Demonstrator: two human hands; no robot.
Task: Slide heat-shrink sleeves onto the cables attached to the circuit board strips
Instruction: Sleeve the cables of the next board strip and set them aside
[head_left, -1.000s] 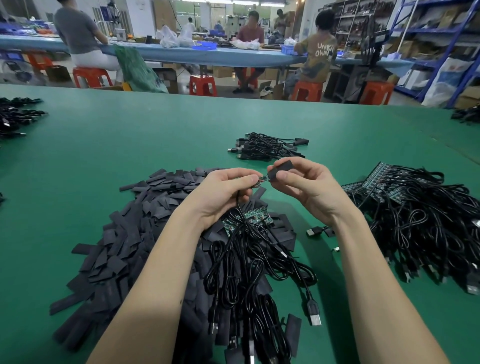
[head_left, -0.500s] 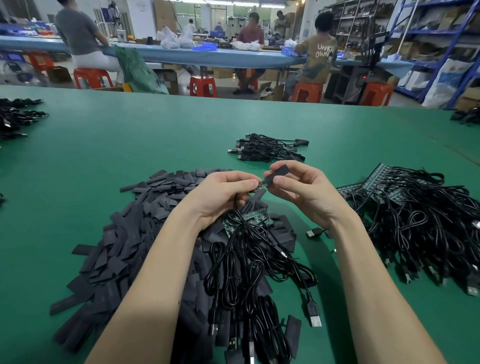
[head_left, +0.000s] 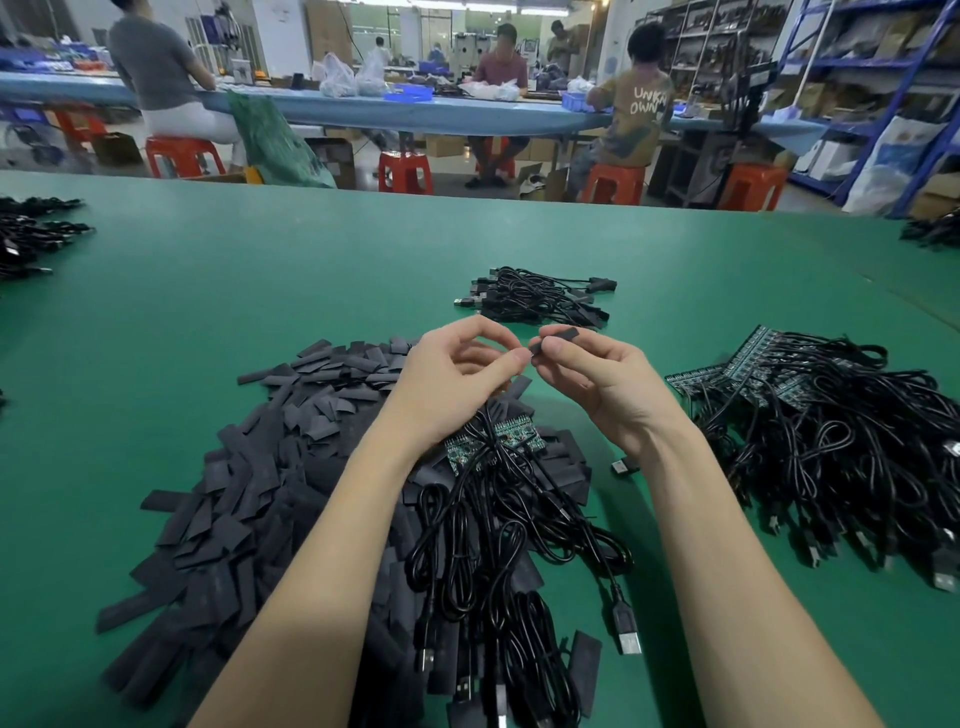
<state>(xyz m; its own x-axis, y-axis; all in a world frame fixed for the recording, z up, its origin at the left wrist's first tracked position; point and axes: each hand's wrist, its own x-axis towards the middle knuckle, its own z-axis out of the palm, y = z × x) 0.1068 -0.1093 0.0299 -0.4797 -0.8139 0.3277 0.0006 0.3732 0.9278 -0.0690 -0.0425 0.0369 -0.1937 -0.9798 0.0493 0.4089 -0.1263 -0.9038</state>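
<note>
My right hand (head_left: 597, 384) pinches a short black heat-shrink sleeve (head_left: 558, 336) between thumb and fingers, held above the table. My left hand (head_left: 457, 374) is right beside it, thumb and forefinger closed on something small at the sleeve's left end; what it grips is hidden. Under my hands a green circuit board strip (head_left: 493, 441) lies with black USB cables (head_left: 498, 545) attached, on top of a big pile of flat black sleeves (head_left: 249, 478).
A second heap of board strips with cables (head_left: 821, 436) lies at the right. A small bundle of cables (head_left: 535, 296) sits beyond my hands, more cables (head_left: 31, 234) at the far left. The table is a green mat (head_left: 260, 280). People sit at a bench behind.
Both hands have risen a little off the strip. The sleeve in my right hand has turned flatter and sits higher, and my left fingertips now meet its left end.
</note>
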